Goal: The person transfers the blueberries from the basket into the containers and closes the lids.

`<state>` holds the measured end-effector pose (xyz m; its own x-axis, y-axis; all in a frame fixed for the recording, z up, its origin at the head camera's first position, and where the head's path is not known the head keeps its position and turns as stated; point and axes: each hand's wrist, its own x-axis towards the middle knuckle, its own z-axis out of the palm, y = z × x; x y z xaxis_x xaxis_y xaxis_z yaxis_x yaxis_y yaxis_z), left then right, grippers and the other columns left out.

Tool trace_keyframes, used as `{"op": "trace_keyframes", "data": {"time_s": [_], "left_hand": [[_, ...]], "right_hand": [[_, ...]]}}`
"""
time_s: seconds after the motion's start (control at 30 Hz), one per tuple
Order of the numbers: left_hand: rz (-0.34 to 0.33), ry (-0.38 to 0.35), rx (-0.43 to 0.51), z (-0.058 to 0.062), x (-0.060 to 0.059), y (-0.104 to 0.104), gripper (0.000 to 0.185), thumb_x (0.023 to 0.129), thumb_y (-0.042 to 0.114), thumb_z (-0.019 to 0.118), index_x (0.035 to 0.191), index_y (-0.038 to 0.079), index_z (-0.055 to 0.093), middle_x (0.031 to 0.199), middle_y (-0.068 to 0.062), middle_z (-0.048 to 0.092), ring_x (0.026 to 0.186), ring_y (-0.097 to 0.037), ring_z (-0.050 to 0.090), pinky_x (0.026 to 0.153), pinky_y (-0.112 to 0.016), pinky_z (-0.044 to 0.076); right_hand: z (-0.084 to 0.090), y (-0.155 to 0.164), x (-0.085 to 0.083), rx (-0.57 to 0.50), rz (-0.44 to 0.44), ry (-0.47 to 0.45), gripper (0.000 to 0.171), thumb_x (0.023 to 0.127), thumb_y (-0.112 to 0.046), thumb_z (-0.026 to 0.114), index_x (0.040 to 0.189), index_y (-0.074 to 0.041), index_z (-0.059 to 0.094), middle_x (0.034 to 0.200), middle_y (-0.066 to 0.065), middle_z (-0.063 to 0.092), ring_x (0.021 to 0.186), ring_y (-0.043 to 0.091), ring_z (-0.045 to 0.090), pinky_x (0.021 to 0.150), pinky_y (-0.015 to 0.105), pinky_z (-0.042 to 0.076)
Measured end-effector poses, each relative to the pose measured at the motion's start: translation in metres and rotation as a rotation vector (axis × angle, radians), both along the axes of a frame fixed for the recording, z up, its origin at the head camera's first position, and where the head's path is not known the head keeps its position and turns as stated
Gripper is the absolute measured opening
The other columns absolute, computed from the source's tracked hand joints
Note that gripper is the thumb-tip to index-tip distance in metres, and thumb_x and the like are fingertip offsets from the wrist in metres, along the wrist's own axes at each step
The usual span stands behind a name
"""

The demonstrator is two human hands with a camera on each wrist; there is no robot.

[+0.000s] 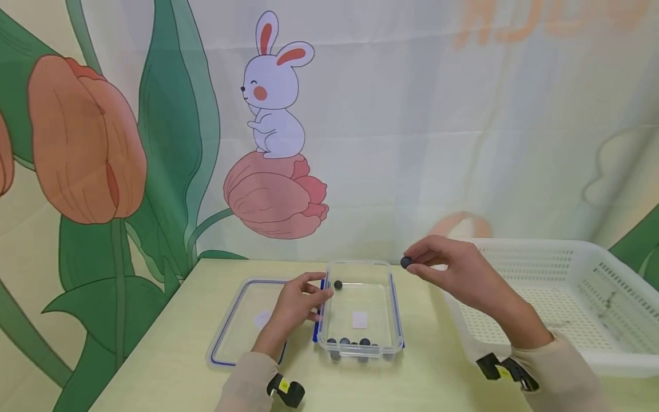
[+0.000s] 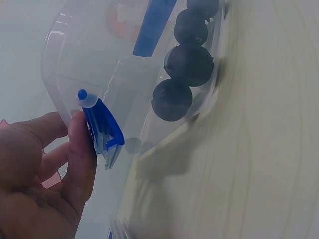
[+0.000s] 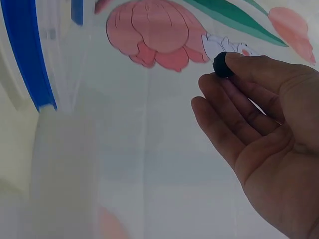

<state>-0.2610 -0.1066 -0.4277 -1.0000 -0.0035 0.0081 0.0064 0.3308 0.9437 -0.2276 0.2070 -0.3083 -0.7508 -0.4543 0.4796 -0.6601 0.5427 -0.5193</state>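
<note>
My right hand (image 1: 458, 273) pinches a blueberry (image 1: 406, 262) between thumb and fingertips, in the air to the right of a clear plastic box (image 1: 381, 300). In the right wrist view the same dark blueberry (image 3: 221, 65) shows at the fingertips. My left hand (image 1: 298, 300) grips the left side of the box, beside its blue latch (image 2: 103, 127). Several blueberries (image 1: 365, 343) lie along the near end of the box, and a single blueberry (image 1: 338, 284) sits near its far left corner.
The box's clear lid (image 1: 226, 337), edged with a blue seal, lies on the table left of the box, partly behind my left arm. A white perforated basket (image 1: 535, 360) stands at the right. A printed curtain (image 1: 381, 143) hangs behind the table.
</note>
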Motion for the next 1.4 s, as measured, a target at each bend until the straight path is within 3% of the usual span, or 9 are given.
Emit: {"op": "trace_keyframes", "data": {"time_s": [0.2,0.5,0.67,0.87,1.4], "left_hand": [[0.001,0.004,-0.006,-0.001,0.0,-0.001,0.05,0.097,0.019,0.081,0.144,0.013,0.065,0.105,-0.012,0.062,0.082,-0.021,0.067,0.063,-0.029,0.063],[0.006,0.003,-0.009,0.0,0.0,-0.002,0.05,0.097,0.02,0.081,0.145,0.014,0.065,0.105,-0.011,0.062,0.082,-0.021,0.067,0.063,-0.029,0.063],[0.007,0.004,-0.002,0.0,-0.001,-0.003,0.05,0.098,0.019,0.081,0.144,0.014,0.065,0.105,-0.012,0.062,0.082,-0.022,0.067,0.062,-0.029,0.063],[-0.001,-0.002,0.002,-0.001,0.001,-0.003,0.05,0.098,0.019,0.08,0.145,0.013,0.065,0.105,-0.012,0.061,0.082,-0.021,0.067,0.062,-0.029,0.063],[-0.001,0.006,-0.01,-0.002,-0.001,-0.001,0.049,0.098,0.019,0.08,0.144,0.014,0.066,0.105,-0.012,0.061,0.082,-0.021,0.067,0.063,-0.03,0.063]], "right_hand": [[-0.02,-0.025,0.003,-0.027,0.08,-0.003,0.019,0.095,-0.004,0.08,0.111,-0.014,0.075,0.104,-0.011,0.075,0.093,0.009,0.073,0.086,0.041,0.063],[-0.044,-0.045,0.001,-0.025,0.153,-0.039,0.016,0.096,-0.004,0.079,0.109,-0.011,0.074,0.102,-0.003,0.075,0.089,0.009,0.073,0.085,0.034,0.063],[-0.054,-0.05,0.001,0.021,0.178,-0.065,0.012,0.097,-0.006,0.078,0.108,-0.009,0.073,0.101,-0.001,0.075,0.088,0.009,0.071,0.083,0.036,0.063],[-0.065,-0.051,0.001,0.124,0.145,-0.104,0.011,0.097,-0.008,0.078,0.107,-0.01,0.071,0.1,-0.006,0.072,0.088,0.008,0.07,0.082,0.038,0.062],[-0.068,-0.048,0.0,0.253,0.174,-0.007,0.016,0.092,-0.001,0.081,0.104,-0.008,0.072,0.098,-0.001,0.071,0.086,0.01,0.071,0.08,0.033,0.061]]}}
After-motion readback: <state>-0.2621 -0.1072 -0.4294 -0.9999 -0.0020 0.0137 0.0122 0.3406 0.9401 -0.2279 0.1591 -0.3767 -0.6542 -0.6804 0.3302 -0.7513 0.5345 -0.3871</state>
